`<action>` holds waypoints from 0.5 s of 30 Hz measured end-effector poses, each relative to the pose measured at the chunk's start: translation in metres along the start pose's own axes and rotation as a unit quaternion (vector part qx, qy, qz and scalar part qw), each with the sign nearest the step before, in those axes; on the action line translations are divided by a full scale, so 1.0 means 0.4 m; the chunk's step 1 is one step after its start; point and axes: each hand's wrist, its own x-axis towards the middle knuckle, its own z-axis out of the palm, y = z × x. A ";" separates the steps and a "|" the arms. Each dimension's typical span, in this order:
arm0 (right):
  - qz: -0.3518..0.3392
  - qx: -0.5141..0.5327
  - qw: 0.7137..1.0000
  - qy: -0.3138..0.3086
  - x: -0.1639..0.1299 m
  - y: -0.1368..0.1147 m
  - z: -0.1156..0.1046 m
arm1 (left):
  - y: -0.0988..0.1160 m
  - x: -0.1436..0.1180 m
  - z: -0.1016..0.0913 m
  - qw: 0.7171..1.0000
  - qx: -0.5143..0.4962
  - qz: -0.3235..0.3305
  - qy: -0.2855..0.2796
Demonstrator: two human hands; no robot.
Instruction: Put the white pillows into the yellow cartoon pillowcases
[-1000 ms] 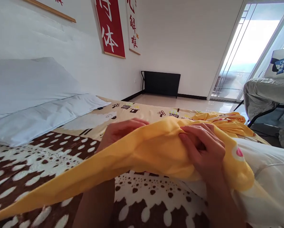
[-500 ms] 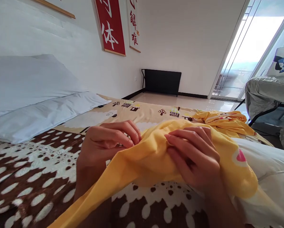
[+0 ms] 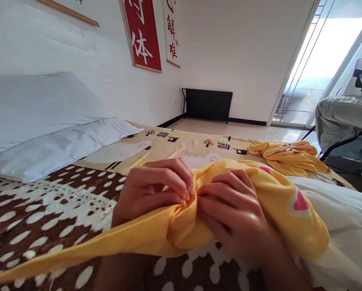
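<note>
A yellow pillowcase with pink hearts is partly pulled over a white pillow at the right. My left hand pinches a gathered fold of the yellow cloth between thumb and fingers. Close beside it, my right hand grips the same cloth, its fingertips almost touching the left ones. Between the two hands the fabric is bunched and twisted. A long loose strip of it stretches toward the lower left corner. What lies inside the bunched fold is hidden.
The bed has a brown blanket with white spots and a beige printed sheet. White pillows lie at the left. More yellow cloth is heaped at the back right, near a covered chair. A black folded table leans by the wall.
My left hand has moved right, closer to the right hand, which has shifted slightly left. The cloth between them is more bunched, and its loose strip swings farther left.
</note>
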 end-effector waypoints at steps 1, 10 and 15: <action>0.002 0.003 1.000 0.012 0.002 0.004 0.001 | 0.003 0.003 0.004 1.000 0.013 -0.012 -0.025; 0.071 -0.007 0.976 0.203 -0.004 0.037 0.020 | -0.019 0.005 0.001 0.984 0.033 -0.088 0.152; 0.112 -0.025 0.956 0.270 -0.017 0.059 0.024 | -0.004 -0.042 -0.013 0.988 0.007 -0.110 0.110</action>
